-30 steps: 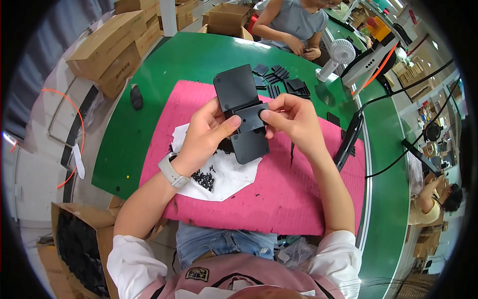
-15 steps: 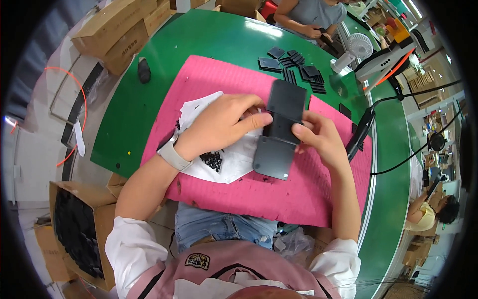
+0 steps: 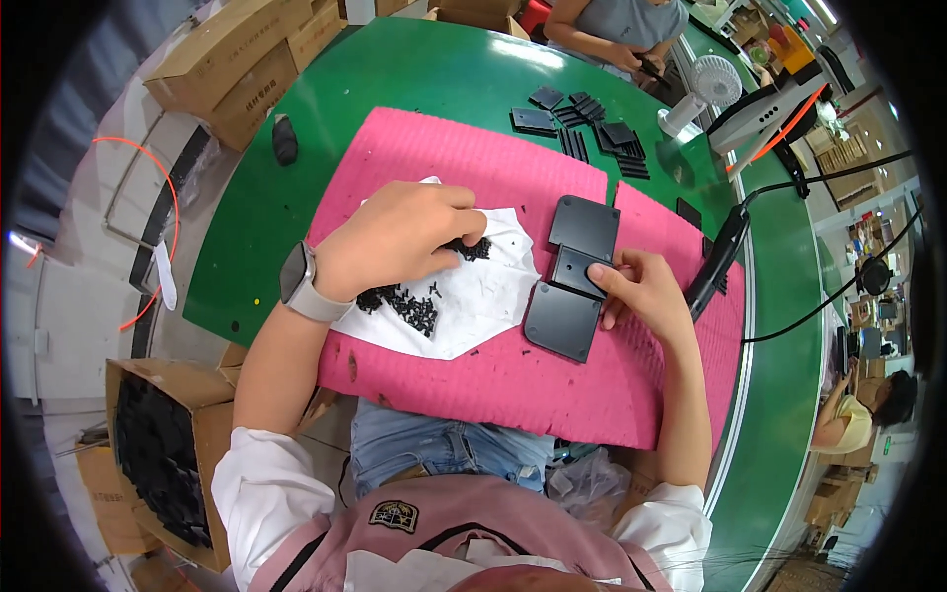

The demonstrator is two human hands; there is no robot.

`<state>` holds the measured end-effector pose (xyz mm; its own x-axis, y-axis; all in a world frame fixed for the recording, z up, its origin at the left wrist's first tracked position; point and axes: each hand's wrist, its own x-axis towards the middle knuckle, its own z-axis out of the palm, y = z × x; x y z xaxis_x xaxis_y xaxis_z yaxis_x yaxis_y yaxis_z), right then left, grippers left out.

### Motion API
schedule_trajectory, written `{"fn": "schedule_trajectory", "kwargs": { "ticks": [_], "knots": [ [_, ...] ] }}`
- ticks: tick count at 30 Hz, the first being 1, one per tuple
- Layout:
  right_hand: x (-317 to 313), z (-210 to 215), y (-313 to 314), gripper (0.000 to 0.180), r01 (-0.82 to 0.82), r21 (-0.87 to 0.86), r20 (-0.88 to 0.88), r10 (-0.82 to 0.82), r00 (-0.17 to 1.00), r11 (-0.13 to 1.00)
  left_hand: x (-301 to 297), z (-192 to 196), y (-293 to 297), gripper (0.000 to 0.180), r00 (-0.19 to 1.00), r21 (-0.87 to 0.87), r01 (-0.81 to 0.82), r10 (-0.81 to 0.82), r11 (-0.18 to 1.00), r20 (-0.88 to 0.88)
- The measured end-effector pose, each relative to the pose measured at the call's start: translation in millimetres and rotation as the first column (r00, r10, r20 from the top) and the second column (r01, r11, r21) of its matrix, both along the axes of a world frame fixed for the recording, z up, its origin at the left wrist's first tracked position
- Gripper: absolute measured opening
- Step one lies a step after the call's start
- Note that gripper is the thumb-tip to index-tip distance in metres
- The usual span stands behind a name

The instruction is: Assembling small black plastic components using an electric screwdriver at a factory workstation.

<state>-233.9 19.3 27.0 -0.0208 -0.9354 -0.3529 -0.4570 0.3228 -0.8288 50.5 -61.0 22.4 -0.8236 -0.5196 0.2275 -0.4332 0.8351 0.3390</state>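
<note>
My right hand (image 3: 639, 294) grips a black folding stand of hinged flat panels (image 3: 560, 325) by its middle section, thumb on top and fingers at its right edge. The stand lies unfolded on a pink ribbed mat (image 3: 473, 390). To its left, a creased white sheet (image 3: 498, 286) bears heaps of small black screws (image 3: 416, 314). My left hand (image 3: 409, 232) is over the sheet, fingers curled down into the upper heap. Whatever sits between those fingertips is hidden.
A black rod-shaped tool on a cable (image 3: 718, 261) hangs right of my right hand. Stacked black panels (image 3: 619, 138) and a white fan (image 3: 712, 84) stand on the green table (image 3: 434, 64). Across it is another person (image 3: 621, 35). A carton of black pieces (image 3: 163, 459) stands lower left.
My left hand has left the stand and moved left onto the screws. The stand has shifted slightly right and now lies flatter on the mat, still in my right hand.
</note>
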Motion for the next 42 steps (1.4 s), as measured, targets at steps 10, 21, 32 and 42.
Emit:
{"fn": "schedule_trajectory", "kwargs": {
  "ticks": [10, 21, 32, 42],
  "knots": [
    [1.6, 2.6, 4.4, 0.034, -0.029, -0.025, -0.067, 0.027, 0.997, 0.999, -3.9, -8.5, -0.3, 0.012, 1.000, -0.053, 0.004, -0.005, 0.999, -0.030],
    [-88.9, 24.3, 10.4, 0.050, 0.152, -0.653, -0.721, -0.670, 0.177, 0.742, -5.6, -6.6, -2.5, 0.006, 0.969, 0.005, -0.104, 0.103, 0.995, -0.224],
    [-110.8, -2.2, -26.2, 0.038, 0.397, -0.393, -0.166, -0.489, 0.856, 0.829, -15.9, -2.1, 1.5, 0.008, 0.914, 0.168, -0.138, 0.191, 0.976, -0.359],
    [15.8, 94.6, -33.6, 0.037, 0.395, -0.610, 0.753, 0.347, 0.559, 0.687, -63.7, 5.3, 22.3, 0.019, 0.777, 0.885, 0.293, 0.450, 0.361, -0.441]
  ]
}}
